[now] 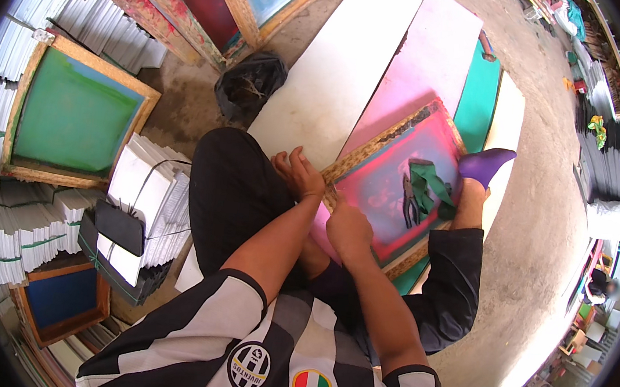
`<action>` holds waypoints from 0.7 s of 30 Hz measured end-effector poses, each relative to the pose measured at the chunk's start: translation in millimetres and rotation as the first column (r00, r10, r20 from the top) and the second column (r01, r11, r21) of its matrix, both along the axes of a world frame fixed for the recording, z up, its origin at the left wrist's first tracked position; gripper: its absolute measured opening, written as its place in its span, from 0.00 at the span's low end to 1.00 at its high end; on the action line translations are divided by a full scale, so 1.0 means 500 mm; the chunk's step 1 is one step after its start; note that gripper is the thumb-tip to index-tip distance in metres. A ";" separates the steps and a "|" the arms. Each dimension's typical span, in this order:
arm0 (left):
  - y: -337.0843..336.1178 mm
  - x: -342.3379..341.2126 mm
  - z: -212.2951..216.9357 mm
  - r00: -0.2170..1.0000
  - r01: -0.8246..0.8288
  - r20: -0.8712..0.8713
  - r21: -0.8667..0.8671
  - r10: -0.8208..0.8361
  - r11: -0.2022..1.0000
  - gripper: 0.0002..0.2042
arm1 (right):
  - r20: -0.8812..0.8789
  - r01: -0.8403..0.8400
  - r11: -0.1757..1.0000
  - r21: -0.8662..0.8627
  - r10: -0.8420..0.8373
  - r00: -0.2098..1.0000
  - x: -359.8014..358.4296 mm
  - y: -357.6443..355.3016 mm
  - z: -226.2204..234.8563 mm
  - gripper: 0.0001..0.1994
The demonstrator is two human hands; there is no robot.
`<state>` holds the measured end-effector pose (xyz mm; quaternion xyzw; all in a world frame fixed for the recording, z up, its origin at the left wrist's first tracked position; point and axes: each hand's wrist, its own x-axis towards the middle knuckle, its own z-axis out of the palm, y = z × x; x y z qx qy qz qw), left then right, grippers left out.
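A wooden screen-printing frame [391, 136] with pink and grey mesh lies tilted across my legs. Near its left corner is my left hand [299, 173], fingers spread apart, with nothing visible in it. My right hand [349, 230] is closed at the same corner, its index finger pointed against the wood; what its curled fingers hold, if anything, is hidden. On the mesh rest a pair of dark-handled pliers [409, 202] and a crumpled green strap [429, 185]. My foot in a purple sock [486, 166] is beside the frame's right edge.
White [344, 56], pink [429, 49] and green boards [479, 90] lie under the frame. A black plastic bag [250, 85] sits on the floor at the far left. Leftward stand a green-meshed frame [73, 117] and bundled paper stacks [140, 197]. More painted frames [193, 6] lean behind.
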<state>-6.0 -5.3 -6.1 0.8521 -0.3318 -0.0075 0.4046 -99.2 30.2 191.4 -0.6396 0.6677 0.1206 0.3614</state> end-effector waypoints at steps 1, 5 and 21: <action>0.002 -0.004 0.001 1.000 0.004 -0.011 0.000 -0.004 1.000 0.10 | 0.028 0.034 0.999 -0.012 -0.033 0.999 -0.003 0.007 -0.008 0.23; -0.010 -0.012 0.012 1.000 0.022 0.001 0.020 -0.022 1.000 0.11 | 0.473 0.245 0.947 -0.208 -0.122 0.873 -0.068 0.059 -0.212 0.25; -0.009 -0.014 0.026 0.997 0.028 -0.070 0.034 -0.026 0.999 0.10 | 0.770 0.365 0.919 -0.148 -0.125 0.626 -0.120 0.069 -0.278 0.23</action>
